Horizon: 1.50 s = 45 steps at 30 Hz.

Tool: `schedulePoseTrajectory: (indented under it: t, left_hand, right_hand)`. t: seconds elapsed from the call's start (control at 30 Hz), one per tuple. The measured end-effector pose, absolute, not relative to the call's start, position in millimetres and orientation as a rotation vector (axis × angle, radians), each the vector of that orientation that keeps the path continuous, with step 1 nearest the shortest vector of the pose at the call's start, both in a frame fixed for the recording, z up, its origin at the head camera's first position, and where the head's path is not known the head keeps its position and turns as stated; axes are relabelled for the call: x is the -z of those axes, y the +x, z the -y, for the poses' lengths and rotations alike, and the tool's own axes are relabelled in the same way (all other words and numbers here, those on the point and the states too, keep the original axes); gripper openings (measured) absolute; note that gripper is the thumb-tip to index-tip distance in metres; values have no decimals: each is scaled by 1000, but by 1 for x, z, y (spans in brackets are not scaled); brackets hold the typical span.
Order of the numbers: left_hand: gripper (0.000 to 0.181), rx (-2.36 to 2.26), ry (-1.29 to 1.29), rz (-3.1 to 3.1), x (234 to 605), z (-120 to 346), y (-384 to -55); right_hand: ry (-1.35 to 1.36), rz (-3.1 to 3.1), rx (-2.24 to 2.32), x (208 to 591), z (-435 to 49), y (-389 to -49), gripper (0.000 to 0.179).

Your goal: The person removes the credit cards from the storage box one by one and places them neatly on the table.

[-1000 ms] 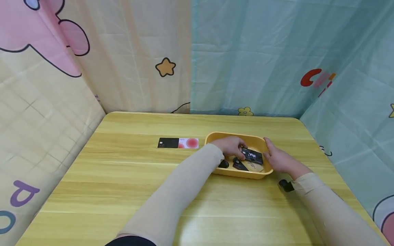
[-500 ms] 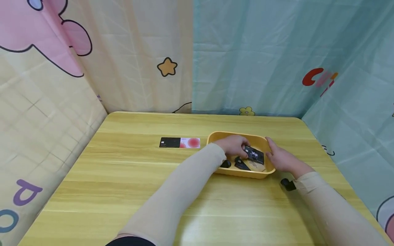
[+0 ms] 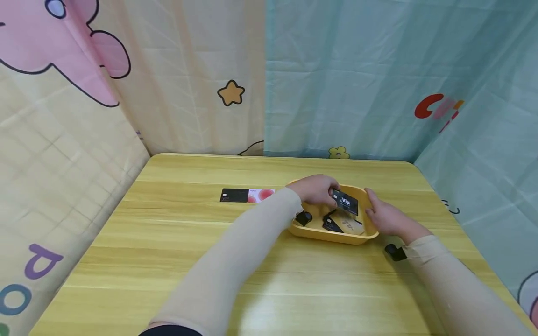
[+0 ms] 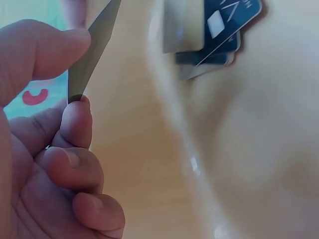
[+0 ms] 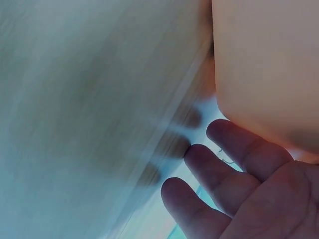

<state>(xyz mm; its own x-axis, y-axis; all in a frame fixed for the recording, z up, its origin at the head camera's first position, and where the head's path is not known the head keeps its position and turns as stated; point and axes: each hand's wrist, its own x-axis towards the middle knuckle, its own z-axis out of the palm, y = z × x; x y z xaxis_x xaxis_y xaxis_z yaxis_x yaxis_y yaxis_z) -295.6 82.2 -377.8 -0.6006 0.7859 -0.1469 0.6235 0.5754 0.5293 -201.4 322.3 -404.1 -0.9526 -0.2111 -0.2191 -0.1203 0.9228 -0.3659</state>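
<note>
Between the thumb and fingers of my left hand (image 3: 317, 189) is a black VIP card (image 3: 345, 203), raised over the yellow plastic tray (image 3: 332, 237). The left wrist view catches this card (image 4: 92, 57) nearly edge-on, its other fingers curled below. Inside the tray lie a gold card (image 3: 352, 225) and a black card (image 3: 330, 225), overlapping in a loose pile. My right hand (image 3: 388, 218) holds the tray's right end, thumb over the rim. Seen from the right wrist, several fingers (image 5: 219, 172) stretch along the tray's outside (image 5: 269, 59).
On the wooden table (image 3: 168, 247), left of the tray, a black VIP card (image 3: 234, 195) and a pink-patterned card (image 3: 265, 192) lie edge to edge. Small black devices sit at the left cuff (image 3: 303, 218) and right cuff (image 3: 395, 252). Printed curtains (image 3: 336, 79) enclose the table's back and sides.
My left hand has lifted the black VIP card up from the pile, uncovering more of the gold card. The right hand stays at the tray's end. The head view has shifted slightly.
</note>
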Motion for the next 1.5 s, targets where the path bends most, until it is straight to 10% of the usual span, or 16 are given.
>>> schedulePoseTrajectory:
  t: [1.5]
  left_hand:
    - [51,-886,926,-2603,335,115,-317]
  right_hand:
    - [-291,-2825,480,397,-332,-205,65]
